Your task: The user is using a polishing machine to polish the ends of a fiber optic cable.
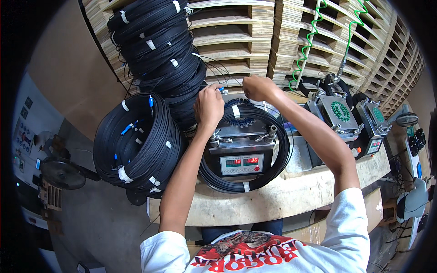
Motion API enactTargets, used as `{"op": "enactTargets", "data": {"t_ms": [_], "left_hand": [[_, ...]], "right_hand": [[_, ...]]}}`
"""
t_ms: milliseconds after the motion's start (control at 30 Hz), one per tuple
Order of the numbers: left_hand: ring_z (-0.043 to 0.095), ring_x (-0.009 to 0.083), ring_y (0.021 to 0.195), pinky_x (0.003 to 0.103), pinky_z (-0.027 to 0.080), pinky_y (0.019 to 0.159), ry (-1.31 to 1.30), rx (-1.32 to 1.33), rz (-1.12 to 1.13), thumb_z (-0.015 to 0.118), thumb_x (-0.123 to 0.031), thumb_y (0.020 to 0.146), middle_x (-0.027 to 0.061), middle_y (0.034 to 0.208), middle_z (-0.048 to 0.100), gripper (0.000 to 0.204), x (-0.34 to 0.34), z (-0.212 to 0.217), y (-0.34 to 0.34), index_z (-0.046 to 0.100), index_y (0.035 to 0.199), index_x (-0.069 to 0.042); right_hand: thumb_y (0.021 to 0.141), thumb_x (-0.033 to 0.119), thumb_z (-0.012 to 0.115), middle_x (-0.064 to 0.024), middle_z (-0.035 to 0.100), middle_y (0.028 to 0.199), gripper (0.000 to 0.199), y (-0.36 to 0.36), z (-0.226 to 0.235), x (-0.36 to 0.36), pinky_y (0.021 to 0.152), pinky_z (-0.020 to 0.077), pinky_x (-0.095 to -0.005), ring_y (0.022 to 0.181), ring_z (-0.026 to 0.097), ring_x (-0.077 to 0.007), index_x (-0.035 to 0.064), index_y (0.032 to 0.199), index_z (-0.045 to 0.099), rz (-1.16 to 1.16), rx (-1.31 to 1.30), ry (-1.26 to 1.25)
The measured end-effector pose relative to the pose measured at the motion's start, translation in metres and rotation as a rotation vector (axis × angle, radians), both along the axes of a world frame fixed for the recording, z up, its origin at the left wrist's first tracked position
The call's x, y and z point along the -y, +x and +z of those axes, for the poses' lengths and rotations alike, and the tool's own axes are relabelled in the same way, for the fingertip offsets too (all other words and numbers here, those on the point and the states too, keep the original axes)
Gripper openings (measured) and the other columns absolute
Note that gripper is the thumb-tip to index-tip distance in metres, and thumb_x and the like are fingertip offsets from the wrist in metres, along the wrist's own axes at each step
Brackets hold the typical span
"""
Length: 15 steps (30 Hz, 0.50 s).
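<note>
Two boxy silver metal machines point(337, 114) stand near the bench's point(314, 198) right end; a round black fan point(63, 173) beyond its left edge.

I see room along the near table edge point(268, 211); looped cable point(283, 152) blocks the middle, coil stacks point(160, 145) the left, machines point(334, 132) the right

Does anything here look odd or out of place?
Nothing looks plainly spilled or damaged. One black cable coil rings the front panel of the metal machine, which looks unusual but may be deliberate. The tall cable stack seems to lean, though the wide, bent view may exaggerate that.
</note>
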<state>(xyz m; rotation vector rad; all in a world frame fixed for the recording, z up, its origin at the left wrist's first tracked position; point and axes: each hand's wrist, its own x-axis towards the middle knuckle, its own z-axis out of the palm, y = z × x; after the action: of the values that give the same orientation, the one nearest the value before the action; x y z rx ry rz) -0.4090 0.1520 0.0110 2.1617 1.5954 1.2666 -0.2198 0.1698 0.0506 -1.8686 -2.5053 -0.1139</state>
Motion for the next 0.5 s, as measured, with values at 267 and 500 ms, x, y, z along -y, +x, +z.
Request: {"op": "enactTargets", "data": {"t_ms": [267, 500], "left_hand": [[0.068, 0.0379, 0.096, 0.048, 0.054, 0.082, -0.02, 0.008, 0.004, 0.052, -0.012, 0.096, 0.0143, 0.107, 0.072, 0.023, 0.001, 0.001, -0.001, 0.073, 0.105, -0.006], [0.067, 0.0384, 0.096, 0.048, 0.054, 0.082, -0.003, 0.031, -0.003, 0.053, -0.013, 0.096, 0.0144, 0.107, 0.071, 0.022, 0.001, -0.001, 0.001, 0.072, 0.104, -0.006]], "right_hand": [[0.074, 0.009, 0.068, -0.0122, 0.073, 0.081, 0.012, 0.001, -0.006, 0.001, 0.067, 0.0562, -0.0443, 0.081, 0.071, -0.0332, 0.0069, 0.084, 0.075, 0.115, -0.056, -0.025], [0.076, 0.007, 0.065, -0.016, 0.073, 0.087, 0.013, -0.003, 0.006, 0.008, 0.069, 0.0575, -0.0465, 0.086, 0.07, -0.0357, 0.0061, 0.084, 0.074, 0.086, -0.016, -0.047]]}}
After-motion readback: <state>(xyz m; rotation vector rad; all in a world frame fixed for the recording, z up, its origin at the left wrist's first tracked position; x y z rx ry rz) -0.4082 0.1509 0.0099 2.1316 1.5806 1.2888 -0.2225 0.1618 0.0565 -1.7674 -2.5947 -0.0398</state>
